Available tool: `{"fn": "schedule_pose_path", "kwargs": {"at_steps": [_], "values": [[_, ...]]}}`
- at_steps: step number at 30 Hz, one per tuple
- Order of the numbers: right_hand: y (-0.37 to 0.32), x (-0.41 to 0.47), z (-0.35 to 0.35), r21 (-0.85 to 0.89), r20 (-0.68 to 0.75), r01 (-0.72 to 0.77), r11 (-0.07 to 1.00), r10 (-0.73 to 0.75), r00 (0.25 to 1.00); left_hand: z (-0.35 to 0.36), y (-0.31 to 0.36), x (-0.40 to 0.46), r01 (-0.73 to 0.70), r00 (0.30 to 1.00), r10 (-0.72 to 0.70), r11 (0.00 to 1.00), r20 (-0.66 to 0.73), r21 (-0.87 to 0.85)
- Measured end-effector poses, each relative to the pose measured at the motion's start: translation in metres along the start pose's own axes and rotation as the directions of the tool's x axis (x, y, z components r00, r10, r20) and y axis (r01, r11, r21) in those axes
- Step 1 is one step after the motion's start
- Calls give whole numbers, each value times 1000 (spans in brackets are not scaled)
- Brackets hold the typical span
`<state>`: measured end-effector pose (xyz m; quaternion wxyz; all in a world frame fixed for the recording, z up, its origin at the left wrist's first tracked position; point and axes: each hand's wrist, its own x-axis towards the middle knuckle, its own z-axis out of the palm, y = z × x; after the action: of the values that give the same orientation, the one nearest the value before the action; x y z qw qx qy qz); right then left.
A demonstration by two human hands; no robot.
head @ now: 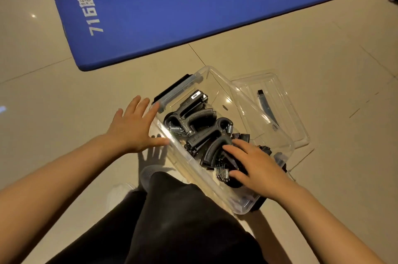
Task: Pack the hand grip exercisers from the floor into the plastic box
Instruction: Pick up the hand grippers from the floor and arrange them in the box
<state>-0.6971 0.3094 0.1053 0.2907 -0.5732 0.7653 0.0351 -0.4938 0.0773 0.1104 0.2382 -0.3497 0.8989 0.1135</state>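
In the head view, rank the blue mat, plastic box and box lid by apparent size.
1. blue mat
2. plastic box
3. box lid, partly hidden behind the box; the box being nearer the camera exaggerates the gap.

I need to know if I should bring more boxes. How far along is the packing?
Several hand grip exercisers already lie in the plastic box, and none shows on the floor. The right hand rests on the pile inside; the left hand touches the box's rim. Left: the lid, lying beside the box, is not on yet.
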Motion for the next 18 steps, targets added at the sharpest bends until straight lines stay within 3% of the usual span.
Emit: {"fn": "schedule_pose_path", "kwargs": {"at_steps": [2,4,7,10,12,14,16,18], "values": [[9,-23,-28,-56,75,-25,998,29,997,-32,-5,-20,11,999,-19,989,51,148],[13,-40,-56,-90,81,-41,995,49,995,-64,-4,-45,5,997,-18,985,76,174],[-5,-53,-84,-106,-22,-2,994,-1,1000,-108,12,-102,5,999,-4,1000,47,-14],[-53,-58,-100,-82,-106,154,985,-163,981,-135,12,-182,-30,989,-18,948,-147,-318],[-95,-61,-112,-40,-183,260,965,-263,947,-133,-2,-237,-5,916,-201,860,-348,-511],[-142,-64,-124,20,-245,361,932,-346,906,-114,-20,-284,134,786,-427,823,-446,-552],[-194,-66,-134,20,-260,459,888,-439,860,-89,-39,-318,321,759,-555,774,-341,-545],[-251,-69,-141,-23,-242,562,827,-550,799,-64,-60,-343,407,713,-640,709,-284,-576]]}}
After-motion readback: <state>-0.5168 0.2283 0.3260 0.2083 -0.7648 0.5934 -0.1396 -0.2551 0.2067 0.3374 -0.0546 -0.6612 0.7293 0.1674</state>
